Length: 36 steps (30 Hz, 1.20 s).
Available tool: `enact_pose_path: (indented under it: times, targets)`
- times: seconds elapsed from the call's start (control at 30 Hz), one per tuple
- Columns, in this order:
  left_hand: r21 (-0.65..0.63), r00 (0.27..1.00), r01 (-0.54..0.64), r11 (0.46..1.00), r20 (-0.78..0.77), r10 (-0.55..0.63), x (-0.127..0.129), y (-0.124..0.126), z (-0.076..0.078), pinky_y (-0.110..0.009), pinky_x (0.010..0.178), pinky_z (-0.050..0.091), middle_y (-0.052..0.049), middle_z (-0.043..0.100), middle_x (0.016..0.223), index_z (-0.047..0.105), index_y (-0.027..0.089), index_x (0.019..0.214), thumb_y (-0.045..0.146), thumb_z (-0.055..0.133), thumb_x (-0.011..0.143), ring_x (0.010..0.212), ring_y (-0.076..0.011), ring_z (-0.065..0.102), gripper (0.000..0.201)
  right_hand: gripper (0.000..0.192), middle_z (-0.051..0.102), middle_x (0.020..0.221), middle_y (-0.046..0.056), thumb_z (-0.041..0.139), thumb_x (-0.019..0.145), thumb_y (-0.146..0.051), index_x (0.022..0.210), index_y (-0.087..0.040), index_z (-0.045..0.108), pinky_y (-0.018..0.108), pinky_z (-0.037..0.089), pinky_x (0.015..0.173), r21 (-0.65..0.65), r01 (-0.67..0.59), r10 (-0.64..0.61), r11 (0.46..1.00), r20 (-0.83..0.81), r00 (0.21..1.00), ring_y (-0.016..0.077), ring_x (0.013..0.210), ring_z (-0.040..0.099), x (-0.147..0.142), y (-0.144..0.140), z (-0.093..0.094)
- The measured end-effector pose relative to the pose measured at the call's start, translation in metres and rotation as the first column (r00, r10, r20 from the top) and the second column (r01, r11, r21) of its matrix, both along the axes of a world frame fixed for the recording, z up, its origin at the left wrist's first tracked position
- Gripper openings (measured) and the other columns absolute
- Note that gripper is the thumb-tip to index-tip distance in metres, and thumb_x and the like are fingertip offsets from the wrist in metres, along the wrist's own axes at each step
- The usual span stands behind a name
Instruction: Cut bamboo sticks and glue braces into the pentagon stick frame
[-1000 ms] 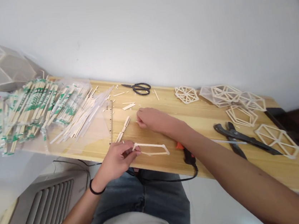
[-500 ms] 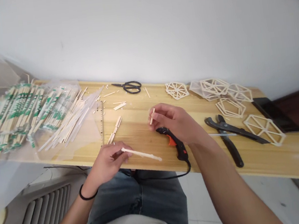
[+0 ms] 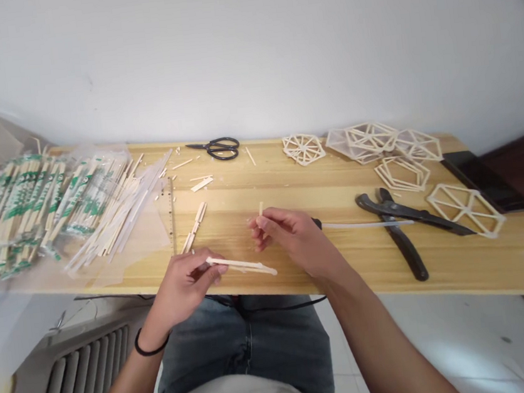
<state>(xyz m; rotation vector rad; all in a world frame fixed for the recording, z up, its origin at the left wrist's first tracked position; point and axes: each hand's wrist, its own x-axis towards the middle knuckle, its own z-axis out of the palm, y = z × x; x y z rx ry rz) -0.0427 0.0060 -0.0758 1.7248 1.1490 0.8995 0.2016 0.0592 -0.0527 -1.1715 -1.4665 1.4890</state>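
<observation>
My left hand (image 3: 188, 287) pinches one end of a joined wooden-stick frame (image 3: 241, 264), seen nearly edge-on, with whitish blobs at its corners. Between the thumb and fingers of my right hand (image 3: 290, 237) a short wooden stick (image 3: 261, 208) stands roughly upright, apart from the frame. Beneath that hand lies a hot glue gun, mostly hidden; a long glue stick (image 3: 364, 224) sticks out of its back. Cut wooden sticks (image 3: 194, 228) lie in a row beyond my left hand.
Black scissors (image 3: 218, 148) lie at the back near small offcuts. Dark-handled cutters (image 3: 398, 225) rest at right, beside several stick polygons (image 3: 466, 210). Wrapped chopsticks (image 3: 26, 204) and loose sticks (image 3: 116, 207) pile at left by a ruler (image 3: 170, 216).
My right hand has come lower with the short stick, now covering most of the glue gun. The frame in my left hand has tilted slightly, so a second stick shows. The view has shifted a little.
</observation>
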Motion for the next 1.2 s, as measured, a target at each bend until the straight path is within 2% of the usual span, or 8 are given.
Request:
enact_pose_path:
  times: [0.17, 0.27, 0.43, 0.63, 0.83, 1.0, 1.1, 1.2]
  targets:
    - [0.004, 0.997, 0.045, 0.999, 0.067, -0.045, -0.002, 0.001, 0.001, -0.023, 0.064, 0.051, -0.004, 0.076, 0.078, 0.075, 0.017, 0.093, 0.03, 0.06, 0.105, 0.067, -0.0144, 0.068, 0.022, 0.035, 0.067, 0.105, 0.008, 0.072, 0.094, -0.055, 0.086, -0.021, 0.077, 0.033, 0.065, 0.074, 0.12, 0.065, -0.061, 0.991, -0.04, 0.997, 0.0215, 0.093, 0.07, 0.0, -0.006, 0.0]
    - [-0.023, 0.995, 0.051, 0.998, 0.09, -0.049, -0.002, 0.001, 0.003, -0.022, 0.062, 0.052, -0.004, 0.076, 0.076, 0.075, 0.016, 0.092, 0.032, 0.058, 0.107, 0.064, -0.0133, 0.067, 0.027, 0.03, 0.068, 0.084, 0.003, 0.072, 0.096, -0.049, 0.086, -0.021, 0.077, 0.032, 0.06, 0.075, 0.155, 0.086, -0.085, 0.984, -0.01, 0.996, 0.0173, 0.075, 0.067, 0.004, -0.009, -0.001]
    - [-0.022, 0.996, 0.037, 0.999, 0.08, -0.035, -0.003, 0.001, 0.005, -0.021, 0.061, 0.05, -0.002, 0.074, 0.069, 0.076, 0.016, 0.093, 0.034, 0.058, 0.107, 0.061, -0.0128, 0.068, 0.029, 0.031, 0.064, 0.068, -0.002, 0.07, 0.098, -0.049, 0.091, -0.019, 0.073, 0.03, 0.05, 0.061, 0.037, 0.02, -0.017, 0.999, -0.088, 0.996, 0.0134, 0.056, 0.059, 0.003, -0.016, -0.008]
    - [-0.025, 0.996, 0.056, 0.998, 0.073, -0.054, -0.003, 0.0, 0.003, -0.019, 0.06, 0.05, -0.001, 0.075, 0.07, 0.076, 0.016, 0.094, 0.032, 0.06, 0.107, 0.059, -0.0112, 0.067, 0.026, 0.038, 0.073, 0.076, -0.002, 0.079, 0.092, -0.041, 0.121, -0.02, 0.064, 0.032, 0.055, 0.07, -0.07, -0.043, 0.032, 0.997, -0.152, 0.988, 0.0158, 0.063, 0.068, -0.004, -0.027, -0.014]
    - [0.011, 0.996, 0.077, 0.997, 0.038, -0.077, 0.001, 0.005, 0.005, -0.02, 0.06, 0.048, 0.0, 0.072, 0.069, 0.074, 0.016, 0.09, 0.032, 0.057, 0.107, 0.06, -0.011, 0.065, 0.029, 0.031, 0.074, 0.088, 0.005, 0.068, 0.101, -0.05, 0.091, -0.02, 0.067, 0.033, 0.061, 0.073, -0.04, -0.075, 0.066, 0.996, -0.197, 0.978, 0.0169, 0.071, 0.072, -0.002, -0.03, -0.021]
    - [0.081, 0.994, 0.098, 0.992, -0.058, -0.094, 0.008, 0.012, 0.007, -0.021, 0.061, 0.045, 0.0, 0.07, 0.069, 0.071, 0.016, 0.083, 0.03, 0.054, 0.108, 0.061, -0.0108, 0.064, 0.033, 0.041, 0.065, 0.106, 0.009, 0.058, 0.106, -0.052, 0.089, -0.021, 0.079, 0.033, 0.06, 0.08, 0.183, -0.081, 0.089, 0.98, -0.034, 0.995, 0.0213, 0.099, 0.068, 0.006, -0.031, -0.026]
    - [0.092, 0.991, 0.117, 0.989, -0.079, -0.11, 0.011, 0.014, 0.009, -0.02, 0.055, 0.04, 0.003, 0.061, 0.062, 0.066, 0.016, 0.075, 0.03, 0.056, 0.107, 0.053, -0.0085, 0.054, 0.036, 0.041, 0.063, 0.097, 0.007, 0.057, 0.107, -0.051, 0.092, -0.023, 0.082, 0.034, 0.057, 0.081, 0.204, -0.09, 0.081, 0.975, 0.052, 0.995, 0.0202, 0.093, 0.066, 0.009, -0.033, -0.028]
    - [0.089, 0.989, 0.121, 0.989, -0.094, -0.113, 0.013, 0.014, 0.01, -0.02, 0.054, 0.037, 0.005, 0.056, 0.058, 0.064, 0.016, 0.071, 0.026, 0.058, 0.106, 0.05, -0.0071, 0.048, 0.037, 0.031, 0.061, 0.086, 0.003, 0.066, 0.102, -0.05, 0.099, -0.025, 0.083, 0.031, 0.055, 0.068, 0.096, -0.104, 0.102, 0.99, 0.03, 0.994, 0.017, 0.076, 0.064, 0.007, -0.034, -0.027]
